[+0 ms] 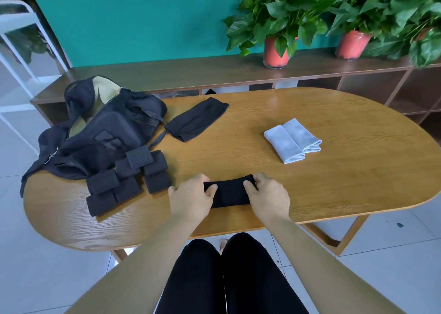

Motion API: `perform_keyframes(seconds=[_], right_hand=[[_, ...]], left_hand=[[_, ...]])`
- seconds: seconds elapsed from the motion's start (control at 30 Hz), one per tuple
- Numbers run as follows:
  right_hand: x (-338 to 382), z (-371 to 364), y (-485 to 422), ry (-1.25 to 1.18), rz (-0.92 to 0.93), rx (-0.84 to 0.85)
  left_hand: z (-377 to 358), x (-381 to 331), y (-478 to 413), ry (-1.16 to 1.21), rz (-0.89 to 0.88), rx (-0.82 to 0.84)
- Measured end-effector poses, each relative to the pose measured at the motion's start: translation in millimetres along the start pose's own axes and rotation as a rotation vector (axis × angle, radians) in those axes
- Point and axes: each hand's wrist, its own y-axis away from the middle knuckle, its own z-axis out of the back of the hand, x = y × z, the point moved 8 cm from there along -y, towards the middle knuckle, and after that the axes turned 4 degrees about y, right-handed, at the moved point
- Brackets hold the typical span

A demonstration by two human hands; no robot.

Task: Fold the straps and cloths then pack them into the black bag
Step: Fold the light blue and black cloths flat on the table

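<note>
Two hands are on one black cloth [230, 193] at the near middle of the tabletop [334, 170]. The left hand [191, 194] holds its left end and the right hand [268, 195] holds its right end. The fingers [211, 190] of both hands are curled round the ends, with the thumbs on top of the cloth. The cloth lies flat and looks small and thick, so it seems to be partly folded.

The step in hand looks like the folding of this cloth. The next move should be to bring one end over the other, press it flat, and keep the edges even so it stays neat.

The black bag [107, 127] lies open at the far left of the tabletop. A pile of folded black straps [126, 182] sits just near it, to the left of the hands. Another dark cloth [196, 119] lies far from the hands, next to the bag, and it does not look folded small yet. Two grey cloths [292, 140] lie folded side by side on the right. Nothing can be seen packed in the bag yet, so most of the packing seems left to do.

No words, names or labels can be read on any of the things.
</note>
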Motion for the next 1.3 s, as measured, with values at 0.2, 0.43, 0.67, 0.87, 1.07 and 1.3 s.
perform_keyframes(seconds=[0.2,0.43,0.67,0.87,1.07,1.3], right_hand=[[2,2,4,0.143,-0.003,-0.050],[-13,6,3,-0.005,-0.091,-0.013],[35,9,35,0.253,0.542,-0.173],[26,-28,39,0.510,0.600,0.140],[29,-27,38,0.414,0.596,0.236],[32,-8,25,0.408,0.529,0.157]], left_hand=[[-6,5,-5,-0.048,0.064,0.050],[-1,2,5,0.037,0.025,-0.018],[21,-39,31,-0.115,-0.401,-0.276],[-22,-23,36,-0.293,-0.434,0.069],[-28,-18,36,-0.307,-0.388,0.138],[-24,-20,31,-0.294,-0.424,0.164]])
